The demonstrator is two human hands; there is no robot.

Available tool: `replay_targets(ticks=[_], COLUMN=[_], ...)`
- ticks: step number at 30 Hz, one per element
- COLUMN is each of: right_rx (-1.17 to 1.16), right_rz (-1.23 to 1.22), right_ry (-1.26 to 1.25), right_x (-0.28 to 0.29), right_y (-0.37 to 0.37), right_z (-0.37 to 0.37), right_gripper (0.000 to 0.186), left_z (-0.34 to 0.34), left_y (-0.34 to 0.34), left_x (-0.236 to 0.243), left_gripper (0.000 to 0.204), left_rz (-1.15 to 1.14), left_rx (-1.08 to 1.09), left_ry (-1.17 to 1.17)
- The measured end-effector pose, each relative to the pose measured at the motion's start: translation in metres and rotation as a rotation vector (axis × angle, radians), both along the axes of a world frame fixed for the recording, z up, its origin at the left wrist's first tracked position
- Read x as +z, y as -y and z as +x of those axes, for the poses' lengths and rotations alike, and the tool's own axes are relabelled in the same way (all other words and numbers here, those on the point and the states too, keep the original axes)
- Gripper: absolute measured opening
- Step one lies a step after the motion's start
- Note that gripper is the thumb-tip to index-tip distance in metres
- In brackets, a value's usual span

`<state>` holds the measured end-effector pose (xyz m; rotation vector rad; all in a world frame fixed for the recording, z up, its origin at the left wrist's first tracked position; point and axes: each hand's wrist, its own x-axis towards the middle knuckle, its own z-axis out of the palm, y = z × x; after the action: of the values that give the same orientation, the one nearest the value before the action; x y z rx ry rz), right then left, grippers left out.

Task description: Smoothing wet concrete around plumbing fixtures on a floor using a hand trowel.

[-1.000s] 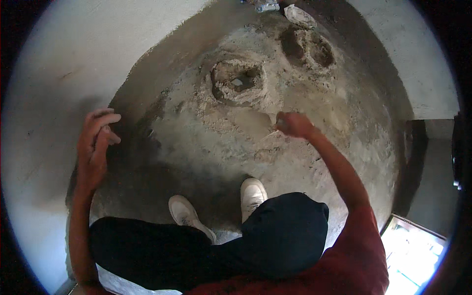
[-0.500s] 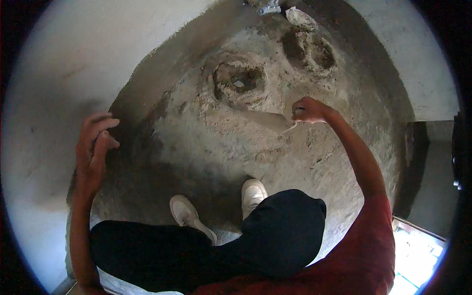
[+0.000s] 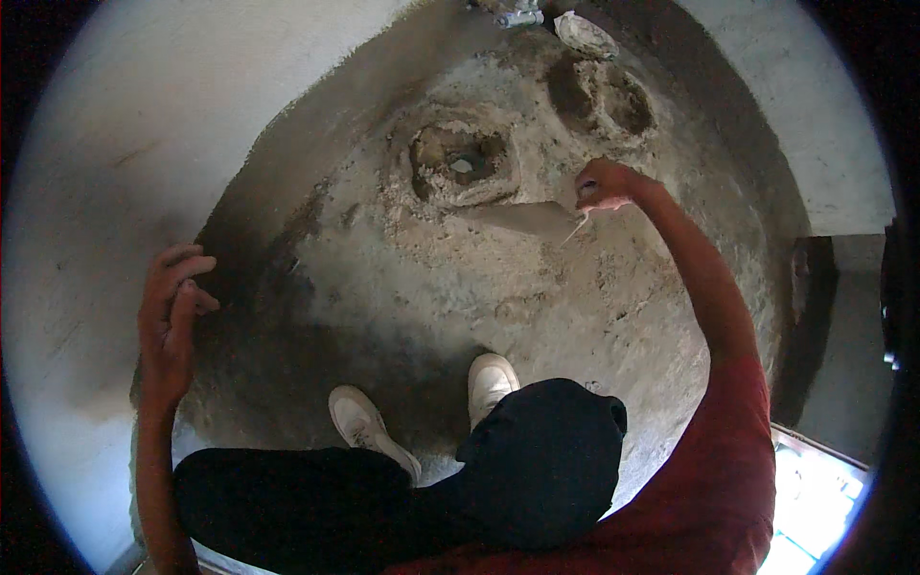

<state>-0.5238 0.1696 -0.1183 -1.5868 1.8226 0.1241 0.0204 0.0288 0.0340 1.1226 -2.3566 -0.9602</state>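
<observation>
Left hand (image 3: 171,309): is hanging beside the pale wall (image 3: 105,230), fingers half-curled, holding nothing visible.
Floor (image 3: 412,273): is showing flatter grey areas, apparently worked, among crumbly ones that seem unfinished.
Trowel (image 3: 532,218): blade is lying low, just on the near side of the nearer hole (image 3: 439,153).
Right hand (image 3: 610,184): is gripping the handle.
Nearer hole: is standing open, rim rough — seemingly incomplete.
Far pits (image 3: 628,103): are likewise gaping — edges ragged.

The right hand (image 3: 609,184) grips a flat trowel (image 3: 532,218), whose blade is just beside a rough pit (image 3: 422,165) in the grey floor (image 3: 402,278). The left hand (image 3: 171,311), with its fingers (image 3: 192,266) half bent, is near the pale wall (image 3: 115,144). Farther away, a crumpled pale bag (image 3: 585,35) lies beside a second pit (image 3: 628,101).
</observation>
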Motion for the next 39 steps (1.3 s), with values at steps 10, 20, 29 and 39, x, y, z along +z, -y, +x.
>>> replay_targets(ticks=[10,20,29,39], right_rx=[-0.324,-0.31,-0.801,-0.964], right_rz=[0.042,-0.061,0.085,-0.092], right_ry=[0.454,-0.002,0.769,0.945], right_x=[-0.027,-0.056,-0.028,-0.048], right_y=[-0.036,-0.045,-0.03,-0.037], right_z=[0.041,0.215,0.207,0.236], right_gripper=[0.032,0.036,0.025,0.024], left_z=[-0.002,-0.099,-0.08,0.022], left_y=[-0.009,0.0,0.001,-0.009], left_x=[0.014,0.047,0.084,0.075], left_gripper=[0.024,0.025,0.024,0.027], left_rz=[0.027,-0.187,-0.242,-0.244], left_rx=[0.043,0.02,-0.182,-0.152], left_ry=[-0.001,-0.245,-0.306,-0.191])
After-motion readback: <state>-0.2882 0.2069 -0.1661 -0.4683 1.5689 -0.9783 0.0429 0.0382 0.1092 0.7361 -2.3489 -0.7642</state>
